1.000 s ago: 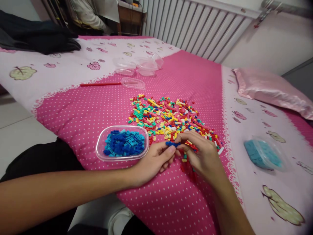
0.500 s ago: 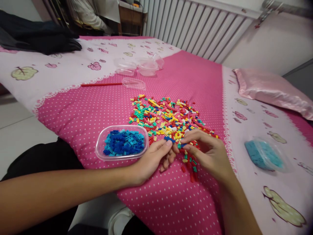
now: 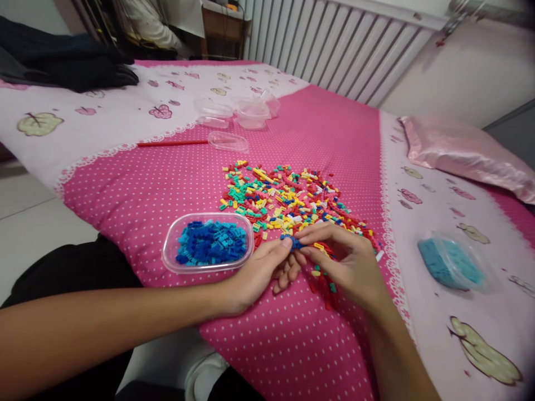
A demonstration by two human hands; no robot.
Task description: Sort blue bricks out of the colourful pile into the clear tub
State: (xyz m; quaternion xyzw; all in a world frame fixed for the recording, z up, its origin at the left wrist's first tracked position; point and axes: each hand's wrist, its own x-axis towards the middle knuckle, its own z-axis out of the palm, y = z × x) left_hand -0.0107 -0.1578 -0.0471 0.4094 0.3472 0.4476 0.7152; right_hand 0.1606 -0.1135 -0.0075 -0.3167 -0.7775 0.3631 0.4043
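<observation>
My left hand [image 3: 268, 263] is closed, its thumb pressing on small dark blue building bricks [image 3: 296, 243]. From the other side, the thumb and forefinger of my right hand [image 3: 353, 259] pinch the same cluster, so the fingertips of both hands nearly meet. Exactly how many bricks they hold, I cannot make out. Just beyond my hands spreads a loose pile of small bricks [image 3: 280, 197] in red, yellow, green, pink, white and blue. Beside my left wrist stands a clear plastic tub [image 3: 166, 250] holding dark and light blue bricks [image 3: 211, 243].
On the right lies a clear container of turquoise pieces [image 3: 453, 264]. Several clear plastic tubs [image 3: 253, 114] and a lid [image 3: 228, 142] with a red stick [image 3: 173, 144] are farther back. A pink pillow [image 3: 468, 153], dark clothing [image 3: 62, 61] and a white radiator [image 3: 326, 42] border the bed.
My right hand has moved left, bringing its blue brick from just apart up against the one in my left hand. My left hand has stayed nearly still.
</observation>
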